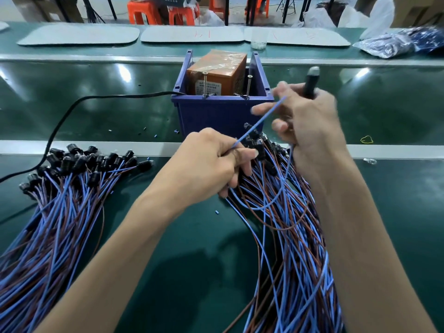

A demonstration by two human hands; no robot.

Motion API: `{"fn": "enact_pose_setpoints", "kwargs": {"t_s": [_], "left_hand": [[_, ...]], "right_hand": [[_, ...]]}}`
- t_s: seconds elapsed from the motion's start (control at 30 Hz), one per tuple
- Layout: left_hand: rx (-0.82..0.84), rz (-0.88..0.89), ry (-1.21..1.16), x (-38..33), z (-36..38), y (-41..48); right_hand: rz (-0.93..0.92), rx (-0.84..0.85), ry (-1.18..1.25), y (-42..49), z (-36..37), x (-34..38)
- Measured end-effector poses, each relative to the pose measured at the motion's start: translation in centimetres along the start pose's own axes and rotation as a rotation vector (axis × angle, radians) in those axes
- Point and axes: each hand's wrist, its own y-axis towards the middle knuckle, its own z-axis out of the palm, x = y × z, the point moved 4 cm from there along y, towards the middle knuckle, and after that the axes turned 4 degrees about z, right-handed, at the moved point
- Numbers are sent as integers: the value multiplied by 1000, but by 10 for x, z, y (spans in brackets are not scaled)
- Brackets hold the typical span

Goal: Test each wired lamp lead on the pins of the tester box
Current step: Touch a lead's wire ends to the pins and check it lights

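The tester box [222, 111] is a blue plastic bin holding an orange transformer [217, 73]; two upright screw pins [205, 84] [248, 85] stand at its front rim. My left hand [211, 162] pinches a blue wire [260, 121] that slants up to the right. My right hand [310, 123] grips a black lamp holder [311, 81], its clear bulb pointing up, just right of the box. One pile of wired lamp leads [288, 212] lies under my hands, another pile [60, 188] at the left.
A black power cable [72, 109] runs from the box to the left across the green belt [108, 104]. Grey mats [192, 34] and plastic bags [396, 42] lie on the far side. A yellow rubber band [366, 139] sits at the right.
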Motion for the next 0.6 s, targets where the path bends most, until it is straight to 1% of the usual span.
{"fn": "enact_pose_setpoints", "kwargs": {"t_s": [0.1,0.17,0.27,0.37,0.5,0.57,0.6], "left_hand": [[-17,-7,-124,-5,0,1],[-17,-8,-200,-9,0,-2],[-53,2,-303,-14,-4,-3],[-103,7,-393,-16,-9,-2],[-226,27,-468,-13,-19,0],[-302,40,-483,-12,-25,1],[-333,48,-488,-11,-27,2]], "right_hand": [[129,158,-190,-4,15,-13],[174,186,-280,-4,16,-16],[177,244,-359,-3,8,-12],[165,420,-407,-10,4,-8],[141,679,-559,-24,8,-11],[121,750,-572,-27,10,-11],[100,759,-558,-28,11,-11]]}}
